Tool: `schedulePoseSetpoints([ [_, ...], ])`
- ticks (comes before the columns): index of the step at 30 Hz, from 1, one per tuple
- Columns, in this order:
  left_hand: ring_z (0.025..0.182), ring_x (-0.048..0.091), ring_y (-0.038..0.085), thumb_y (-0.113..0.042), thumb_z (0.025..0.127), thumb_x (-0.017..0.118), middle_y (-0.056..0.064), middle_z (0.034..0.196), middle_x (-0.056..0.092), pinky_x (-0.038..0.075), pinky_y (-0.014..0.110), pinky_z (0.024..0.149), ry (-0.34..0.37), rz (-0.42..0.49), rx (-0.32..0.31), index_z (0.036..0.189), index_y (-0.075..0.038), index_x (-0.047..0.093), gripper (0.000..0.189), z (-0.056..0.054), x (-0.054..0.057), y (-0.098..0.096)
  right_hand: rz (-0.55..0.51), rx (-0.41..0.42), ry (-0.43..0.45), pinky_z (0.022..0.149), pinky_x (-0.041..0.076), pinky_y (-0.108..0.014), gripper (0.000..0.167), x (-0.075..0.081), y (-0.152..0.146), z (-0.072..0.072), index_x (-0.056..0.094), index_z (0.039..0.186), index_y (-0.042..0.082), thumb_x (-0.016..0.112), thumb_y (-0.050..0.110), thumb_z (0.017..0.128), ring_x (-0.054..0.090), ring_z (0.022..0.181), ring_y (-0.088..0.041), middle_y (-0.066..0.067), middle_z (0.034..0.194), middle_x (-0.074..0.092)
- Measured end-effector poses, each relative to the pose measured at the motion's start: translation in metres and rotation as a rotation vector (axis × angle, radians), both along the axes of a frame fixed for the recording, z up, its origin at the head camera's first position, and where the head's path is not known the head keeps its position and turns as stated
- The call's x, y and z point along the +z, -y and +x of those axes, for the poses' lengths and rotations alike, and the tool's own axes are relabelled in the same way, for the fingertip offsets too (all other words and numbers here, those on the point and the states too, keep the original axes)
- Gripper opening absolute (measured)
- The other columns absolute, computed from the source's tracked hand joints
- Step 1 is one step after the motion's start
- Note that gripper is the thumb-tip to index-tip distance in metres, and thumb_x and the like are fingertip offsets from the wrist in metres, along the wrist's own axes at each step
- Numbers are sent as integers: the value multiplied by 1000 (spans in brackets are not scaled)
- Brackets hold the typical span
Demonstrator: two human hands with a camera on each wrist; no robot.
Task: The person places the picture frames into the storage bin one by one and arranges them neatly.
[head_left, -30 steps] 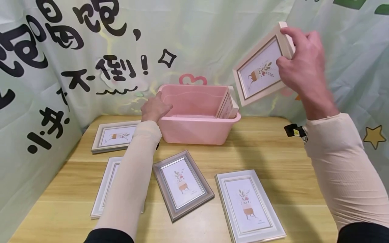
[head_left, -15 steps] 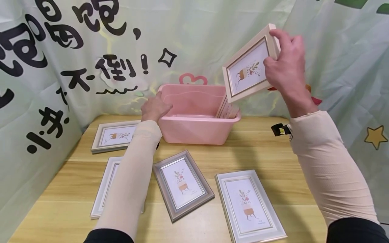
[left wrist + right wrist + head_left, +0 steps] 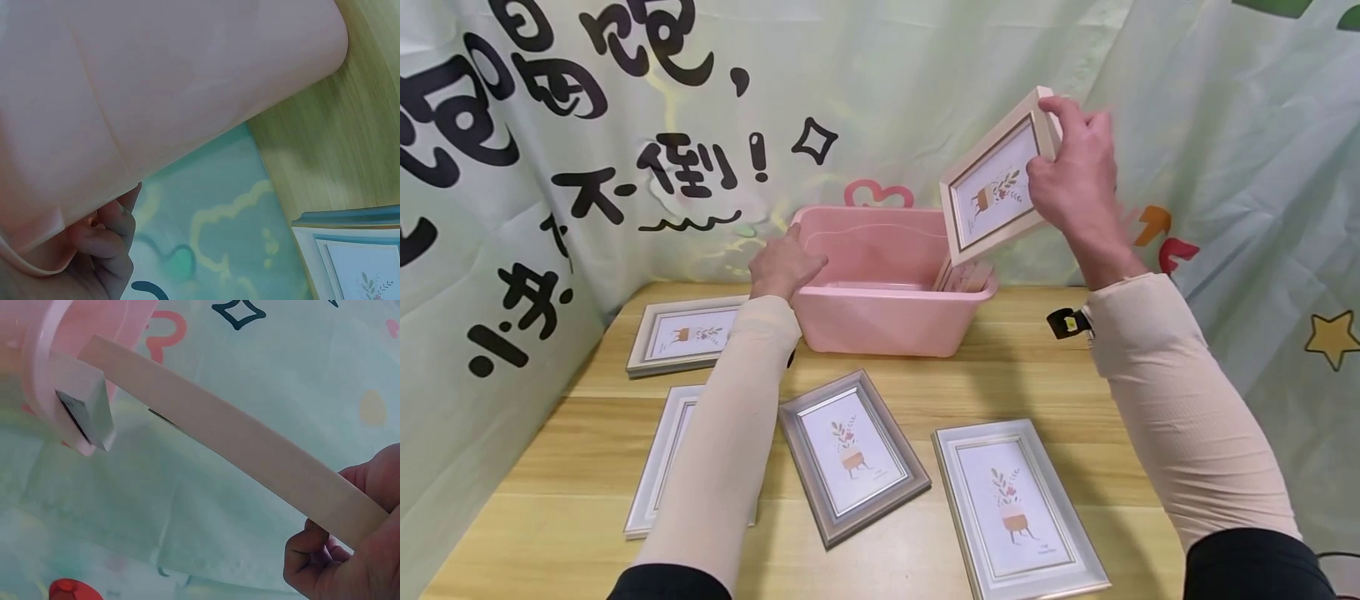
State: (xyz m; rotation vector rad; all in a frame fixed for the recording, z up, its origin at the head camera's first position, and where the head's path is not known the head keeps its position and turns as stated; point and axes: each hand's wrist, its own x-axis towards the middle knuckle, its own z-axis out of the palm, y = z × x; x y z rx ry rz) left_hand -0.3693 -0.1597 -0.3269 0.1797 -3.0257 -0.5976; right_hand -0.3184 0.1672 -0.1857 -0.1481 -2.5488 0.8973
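Observation:
My right hand (image 3: 1075,171) pinches a cream picture frame (image 3: 996,179) by its upper right edge, thumb on the front. The frame is tilted, its lower corner just above the right end of a pink plastic bin (image 3: 887,321). In the right wrist view the frame (image 3: 237,444) appears edge-on, with the fingers (image 3: 306,550) at its end. Another cream frame (image 3: 966,277) stands inside the bin against the right wall, partly hidden behind the held one. My left hand (image 3: 786,265) grips the bin's left rim; in the left wrist view its fingers (image 3: 103,244) curl beneath the rim.
On the wooden table (image 3: 865,575) lie a brown-grey frame (image 3: 855,458), a white frame (image 3: 1018,508) at right, a beige frame (image 3: 685,333) at left and a white frame (image 3: 658,467) partly under the left sleeve. A printed curtain (image 3: 925,100) hangs right behind the bin.
My right hand has carried the cream frame left and then down, from beside the bin to over its right end. The left hand and the bin have stayed in place.

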Motion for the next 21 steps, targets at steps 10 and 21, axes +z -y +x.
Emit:
schedulePoseSetpoints([
  [10, 99, 61, 38, -53, 85, 51, 25, 125, 59, 49, 51, 85, 7, 18, 10, 156, -21, 16, 85, -1, -2, 2, 4, 19, 39, 94, 52, -37, 66, -18, 12, -13, 33, 148, 45, 52, 14, 93, 44, 125, -27, -10, 140, 34],
  [21, 106, 60, 39, -53, 85, 52, 23, 132, 56, 47, 53, 90, -1, 34, 10, 156, -21, 19, 84, -3, -2, 1, 5, 36, 89, 93, 53, -36, 65, -40, 23, -23, 32, 149, 42, 53, 15, 94, 46, 119, -27, -10, 139, 35],
])
